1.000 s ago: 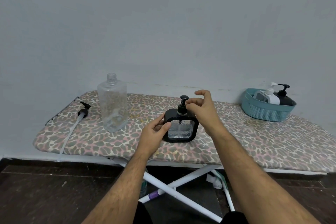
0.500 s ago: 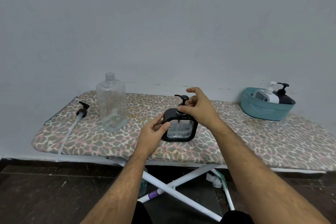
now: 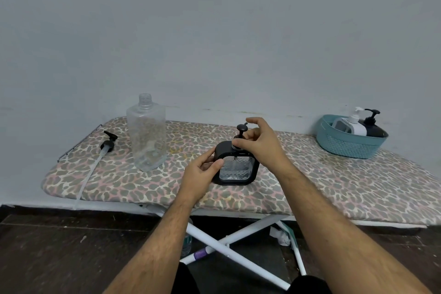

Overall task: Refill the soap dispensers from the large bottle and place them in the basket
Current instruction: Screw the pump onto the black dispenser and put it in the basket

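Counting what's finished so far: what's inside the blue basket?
Two dispensers stand in the basket: a white dispenser and a black dispenser beside it. The basket wall hides their lower parts and anything lying on the bottom.

Leopard-print ironing board cover [image 3: 310, 188] in grey, pink and cream, teal basket [image 3: 346, 144], black-framed dispenser [image 3: 236, 167] with a clear diamond-textured window, clear big bottle [image 3: 146, 136], white legs [image 3: 238, 246], dark brown floor [image 3: 59, 253], grey wall [image 3: 214, 31].
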A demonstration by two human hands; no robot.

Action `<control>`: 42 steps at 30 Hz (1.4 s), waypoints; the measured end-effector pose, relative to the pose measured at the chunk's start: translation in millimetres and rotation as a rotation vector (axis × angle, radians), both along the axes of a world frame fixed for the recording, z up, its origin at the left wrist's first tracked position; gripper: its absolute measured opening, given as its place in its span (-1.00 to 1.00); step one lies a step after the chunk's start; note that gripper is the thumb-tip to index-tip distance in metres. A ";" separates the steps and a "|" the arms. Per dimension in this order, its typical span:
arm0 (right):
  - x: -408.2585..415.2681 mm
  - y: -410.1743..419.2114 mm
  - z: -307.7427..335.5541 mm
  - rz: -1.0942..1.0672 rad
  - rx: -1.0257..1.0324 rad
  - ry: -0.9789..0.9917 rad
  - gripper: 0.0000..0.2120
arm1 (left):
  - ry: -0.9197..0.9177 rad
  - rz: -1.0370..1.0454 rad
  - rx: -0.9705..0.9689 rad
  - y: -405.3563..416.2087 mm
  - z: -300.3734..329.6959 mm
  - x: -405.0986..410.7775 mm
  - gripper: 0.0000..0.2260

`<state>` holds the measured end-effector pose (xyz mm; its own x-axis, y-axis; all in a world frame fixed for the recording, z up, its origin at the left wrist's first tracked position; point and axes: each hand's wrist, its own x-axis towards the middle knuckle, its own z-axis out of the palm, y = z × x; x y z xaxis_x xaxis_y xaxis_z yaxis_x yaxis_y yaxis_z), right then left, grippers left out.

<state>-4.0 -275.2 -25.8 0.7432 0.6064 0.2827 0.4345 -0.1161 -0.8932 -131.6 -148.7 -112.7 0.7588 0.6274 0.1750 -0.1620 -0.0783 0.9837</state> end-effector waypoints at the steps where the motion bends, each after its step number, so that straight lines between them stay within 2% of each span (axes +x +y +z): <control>1: -1.3 0.8 -1.3 -0.007 -0.008 -0.017 -0.35 | -0.003 -0.001 -0.003 -0.3 0.5 -0.1 -0.58; 3: -3.6 1.7 -2.0 0.009 -0.016 -0.018 -0.37 | -0.009 0.000 -0.003 -1.0 1.6 -0.3 -0.59; 7: -4.7 0.4 0.0 0.100 0.097 0.129 -0.42 | 0.002 0.006 -0.002 0.9 -0.3 0.1 -0.56; 16: -3.5 -2.3 -1.8 0.031 0.038 0.050 -0.32 | 0.007 0.003 0.002 1.7 -2.4 1.5 -0.56; 20: -1.7 -3.0 0.3 0.111 0.070 0.141 -0.36 | 0.012 0.011 0.006 2.0 -2.1 1.8 -0.55; 23: -2.4 -3.0 0.8 0.071 0.057 0.083 -0.41 | 0.010 0.009 0.002 2.1 -2.6 2.5 -0.54; 26: -3.9 -2.6 0.2 0.045 0.030 0.029 -0.38 | 0.008 0.002 0.003 2.6 -3.1 2.3 -0.54; 33: -0.3 -4.2 3.9 0.088 0.024 0.090 -0.39 | 0.007 0.000 0.005 2.8 -3.1 2.1 -0.53; 37: -3.5 -3.6 3.1 0.032 0.010 0.009 -0.40 | 0.008 0.002 -0.009 3.7 -4.5 2.5 -0.52; 42: -5.2 -3.7 2.9 0.055 -0.007 0.029 -0.42 | 0.002 0.003 -0.005 2.3 -2.8 2.2 -0.54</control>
<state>-9.2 -278.9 -22.9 0.7166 0.6485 0.2569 0.4143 -0.0995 -0.9047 -129.4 -146.4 -115.5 0.7572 0.6306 0.1701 -0.1596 -0.0739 0.9844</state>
